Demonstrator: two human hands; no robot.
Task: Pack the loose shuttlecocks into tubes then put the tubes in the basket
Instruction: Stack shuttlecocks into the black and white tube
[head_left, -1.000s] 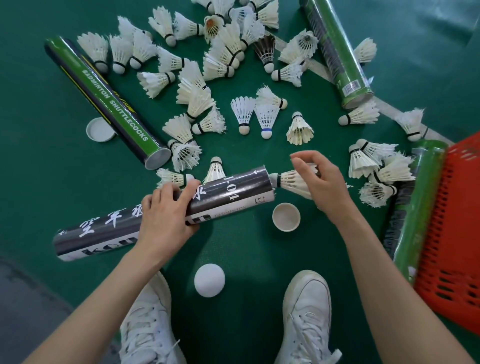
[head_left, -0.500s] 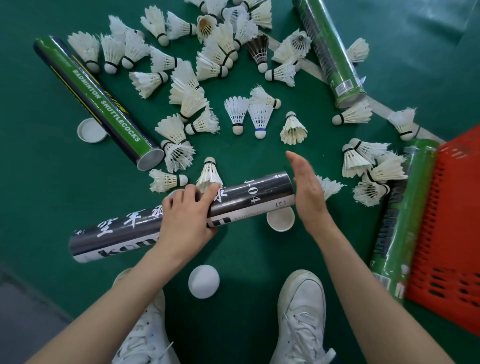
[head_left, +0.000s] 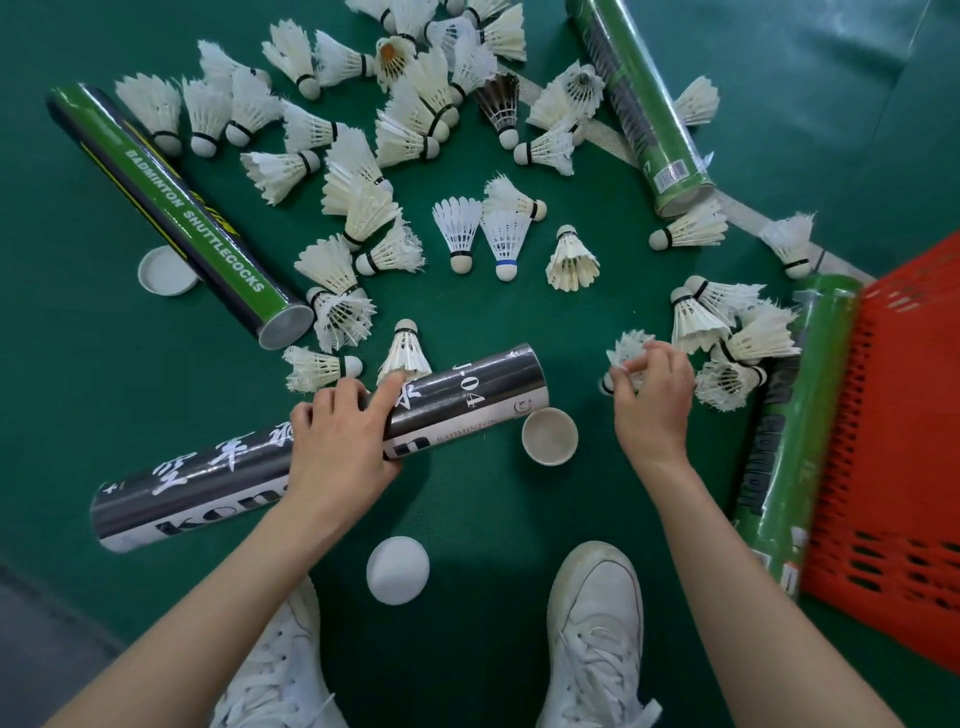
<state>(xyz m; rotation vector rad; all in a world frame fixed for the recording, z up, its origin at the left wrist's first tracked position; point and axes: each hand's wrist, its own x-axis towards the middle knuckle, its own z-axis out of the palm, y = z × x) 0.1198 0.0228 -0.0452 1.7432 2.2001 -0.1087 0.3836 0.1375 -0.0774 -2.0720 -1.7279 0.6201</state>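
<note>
My left hand grips a black and white tube that lies across the green floor, its open end pointing right. To the right of that end, my right hand pinches a white shuttlecock by its feathers on the floor. Many loose white shuttlecocks are scattered over the floor ahead. A green tube lies at the left, another green tube at the top right, and a third green tube lies against the red basket at the right edge.
A white cap lies open side up just below the black tube's mouth. A second cap sits between my white shoes, and a third cap lies left of the green tube. A grey floor strip runs along the bottom left.
My right hand pushed a shuttlecock into the black tube's end, then moved right and took hold of another shuttlecock on the floor. The tube slid slightly right under my left hand.
</note>
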